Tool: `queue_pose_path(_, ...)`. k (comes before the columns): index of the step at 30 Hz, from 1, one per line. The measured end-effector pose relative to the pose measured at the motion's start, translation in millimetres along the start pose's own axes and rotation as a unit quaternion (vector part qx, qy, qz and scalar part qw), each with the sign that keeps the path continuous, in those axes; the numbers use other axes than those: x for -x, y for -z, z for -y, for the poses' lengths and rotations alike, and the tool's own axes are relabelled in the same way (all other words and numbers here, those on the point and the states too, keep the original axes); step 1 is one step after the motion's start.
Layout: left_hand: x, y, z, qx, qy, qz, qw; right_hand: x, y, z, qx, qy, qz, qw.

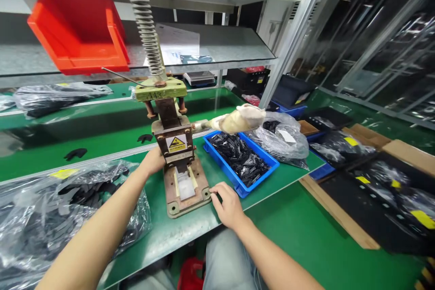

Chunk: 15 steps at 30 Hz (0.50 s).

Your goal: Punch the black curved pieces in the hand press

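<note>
A small manual press (175, 145) with a yellow warning label stands on the green bench, a long spring rising from its top. My left hand (153, 161) rests against the press's left side, its fingers hidden behind the body. My right hand (227, 203) lies on the bench by the right edge of the rusty base plate (185, 199), fingers curled, fingertips touching the plate's corner. A pale piece (185, 186) sits in the slot under the press head. The cloth-wrapped lever handle (238, 120) sticks out to the right.
A blue tray (243, 186) of black parts sits right of the press. Clear bags of black parts lie at the left (50, 208) and behind the tray (282, 138). A red bin (79, 31) hangs on the shelf above. Cardboard with black sheets covers the floor at right.
</note>
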State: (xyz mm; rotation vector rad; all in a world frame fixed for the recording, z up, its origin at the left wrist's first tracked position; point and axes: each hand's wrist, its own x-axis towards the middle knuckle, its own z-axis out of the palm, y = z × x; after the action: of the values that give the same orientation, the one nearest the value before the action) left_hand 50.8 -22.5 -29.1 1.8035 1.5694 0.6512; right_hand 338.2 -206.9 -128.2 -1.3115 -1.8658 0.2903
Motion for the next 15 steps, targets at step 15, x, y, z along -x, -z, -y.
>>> queue_pose_path(15, 203.7, -72.6, 68.9, -0.022, -0.25, -0.07, 0.965, -25.7, -19.0, -27.6, 0.074, -0.027, 0.02, 0.997)
